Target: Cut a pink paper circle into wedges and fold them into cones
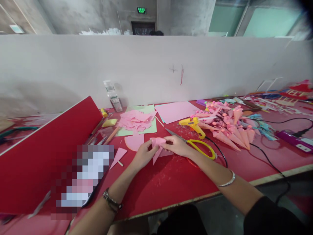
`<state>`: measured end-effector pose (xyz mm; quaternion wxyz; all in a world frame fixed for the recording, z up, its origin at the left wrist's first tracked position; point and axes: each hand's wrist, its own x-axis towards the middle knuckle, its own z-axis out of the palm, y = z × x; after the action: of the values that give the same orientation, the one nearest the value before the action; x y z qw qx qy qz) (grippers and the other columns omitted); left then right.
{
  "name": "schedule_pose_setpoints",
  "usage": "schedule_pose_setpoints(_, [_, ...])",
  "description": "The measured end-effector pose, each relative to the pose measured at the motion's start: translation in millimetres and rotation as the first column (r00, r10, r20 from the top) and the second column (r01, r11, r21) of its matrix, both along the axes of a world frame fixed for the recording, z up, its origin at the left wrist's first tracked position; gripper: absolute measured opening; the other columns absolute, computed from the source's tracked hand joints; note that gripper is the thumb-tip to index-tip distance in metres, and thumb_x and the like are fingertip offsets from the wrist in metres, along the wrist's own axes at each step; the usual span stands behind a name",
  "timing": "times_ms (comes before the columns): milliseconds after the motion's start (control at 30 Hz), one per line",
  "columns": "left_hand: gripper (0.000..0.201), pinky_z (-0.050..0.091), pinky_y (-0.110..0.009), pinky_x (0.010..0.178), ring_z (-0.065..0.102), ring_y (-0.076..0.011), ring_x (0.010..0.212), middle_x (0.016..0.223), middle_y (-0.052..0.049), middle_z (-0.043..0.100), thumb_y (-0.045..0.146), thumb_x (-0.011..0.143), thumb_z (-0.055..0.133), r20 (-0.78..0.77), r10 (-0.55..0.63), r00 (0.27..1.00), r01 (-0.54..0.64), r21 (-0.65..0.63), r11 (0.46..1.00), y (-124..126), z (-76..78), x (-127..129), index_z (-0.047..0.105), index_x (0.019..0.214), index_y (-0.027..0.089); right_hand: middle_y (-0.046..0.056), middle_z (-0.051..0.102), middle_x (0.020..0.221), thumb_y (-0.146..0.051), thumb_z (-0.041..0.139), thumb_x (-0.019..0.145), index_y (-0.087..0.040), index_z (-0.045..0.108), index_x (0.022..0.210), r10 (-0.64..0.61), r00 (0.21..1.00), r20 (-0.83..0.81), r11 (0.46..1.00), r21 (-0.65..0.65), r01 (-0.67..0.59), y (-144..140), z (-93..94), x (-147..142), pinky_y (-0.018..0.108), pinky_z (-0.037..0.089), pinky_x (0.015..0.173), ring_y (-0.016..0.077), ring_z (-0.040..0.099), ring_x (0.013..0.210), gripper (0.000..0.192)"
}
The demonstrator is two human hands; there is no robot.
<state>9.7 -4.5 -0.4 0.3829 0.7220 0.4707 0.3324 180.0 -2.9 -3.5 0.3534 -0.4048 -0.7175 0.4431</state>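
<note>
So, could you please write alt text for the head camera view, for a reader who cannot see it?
Two bare hands, left hand and right hand, hold a folded pink paper piece together over a red table. Yellow-handled scissors, a yellow glue gun and a heap of pink paper cones lie to the right.

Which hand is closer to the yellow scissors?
The right hand. It sits just left of the yellow scissors, almost touching the blades, while the left hand is farther left, across the pink paper piece both hands hold.

Probably a craft workshop: glue gun point(193, 125), scissors point(195, 143), paper scraps point(135, 120) on red table point(171, 182)
</note>
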Motion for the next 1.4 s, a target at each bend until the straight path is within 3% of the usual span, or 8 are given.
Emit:
schedule_pose_setpoints(200, [0.012,0.038,-0.022,0.052,0.049,-0.0115,0.054,0.059,0.003,0.053,0.028,0.073,0.048,0.007,-0.021,1.000,0.020,0.086,0.996,-4.4,-0.5,1.4,0.052,0.070,0.017,-0.003,0.048,0.062,-0.026,0.049,0.075,-0.012,0.056,0.071,0.093,0.994,0.049,0.996,-0.001,-0.093,-2.9,0.9,-1.5,0.020,0.032,0.052,0.0086,0.041,0.057,0.016])
schedule_pose_setpoints(333, [0.016,0.040,-0.022,0.052,0.051,-0.0112,0.050,0.059,0.004,0.055,0.031,0.073,0.052,0.070,-0.054,0.996,0.053,0.016,0.998,-3.8,3.5,-1.2,0.053,0.080,0.017,-0.001,0.052,0.064,-0.028,0.049,0.076,-0.013,0.054,0.071,-0.022,0.999,-0.029,1.000,0.015,0.023,0.6,-1.8,-2.5,0.021,0.036,0.054,0.0094,0.046,0.058,0.016])
schedule_pose_setpoints(433, [0.018,0.041,-0.021,0.054,0.054,-0.0121,0.057,0.063,0.002,0.058,0.032,0.069,0.058,0.120,0.018,0.993,-0.020,0.017,1.000,-0.1,5.3,-3.9,0.056,0.076,0.016,-0.002,0.051,0.059,-0.031,0.050,0.075,-0.015,0.050,0.065,-0.134,0.984,-0.116,0.991,-0.017,0.133,4.3,-3.0,-2.2,0.022,0.037,0.052,0.0090,0.046,0.052,0.018])
schedule_pose_setpoints(533, [0.019,0.041,-0.022,0.054,0.054,-0.0122,0.055,0.058,0.002,0.059,0.034,0.068,0.059,0.217,0.105,0.970,-0.092,-0.070,0.993,3.5,3.9,-5.7,0.057,0.072,0.015,-0.001,0.053,0.059,-0.032,0.051,0.073,-0.015,0.051,0.066,-0.175,0.967,-0.186,0.984,-0.075,0.163,5.9,-3.9,-1.0,0.022,0.038,0.052,0.0084,0.047,0.050,0.019])
schedule_pose_setpoints(633, [0.018,0.042,-0.022,0.057,0.054,-0.0112,0.054,0.054,0.002,0.058,0.033,0.069,0.060,0.296,0.163,0.941,-0.144,-0.086,0.986,4.1,2.1,-5.7,0.057,0.065,0.015,0.000,0.055,0.059,-0.032,0.054,0.072,-0.014,0.054,0.066,-0.131,0.982,-0.135,0.988,-0.102,0.118,4.5,-5.0,0.3,0.023,0.039,0.055,0.0091,0.048,0.052,0.020])
schedule_pose_setpoints(800, [0.017,0.039,-0.020,0.054,0.051,-0.0086,0.050,0.051,0.004,0.055,0.031,0.069,0.060,0.331,0.121,0.936,-0.096,-0.091,0.991,1.6,3.2,-4.2,0.055,0.062,0.016,-0.002,0.051,0.057,-0.032,0.052,0.074,-0.013,0.053,0.064,-0.030,0.998,-0.047,0.998,-0.059,0.028,1.1,-4.1,0.8,0.022,0.036,0.053,0.0084,0.044,0.053,0.021])
schedule_pose_setpoints(1100, [0.019,0.034,-0.019,0.052,0.044,-0.0074,0.049,0.049,0.005,0.050,0.032,0.072,0.058,0.362,0.148,0.920,-0.136,-0.060,0.989,6.5,-1.2,-7.3,0.053,0.062,0.016,-0.002,0.050,0.060,-0.033,0.053,0.074,-0.012,0.054,0.070,0.051,0.993,-0.102,0.991,-0.114,-0.063,0.3,-3.3,1.8,0.020,0.034,0.050,0.0071,0.043,0.052,0.022])
schedule_pose_setpoints(1400, [0.021,0.032,-0.019,0.050,0.042,-0.0071,0.049,0.053,0.005,0.049,0.034,0.071,0.059,0.367,0.188,0.911,-0.171,-0.079,0.982,9.5,-1.8,-10.1,0.053,0.062,0.017,-0.001,0.052,0.062,-0.031,0.055,0.073,-0.012,0.055,0.070,0.048,0.992,-0.119,0.989,-0.132,-0.064,-0.3,-1.6,1.4,0.020,0.035,0.051,0.0074,0.044,0.053,0.019])
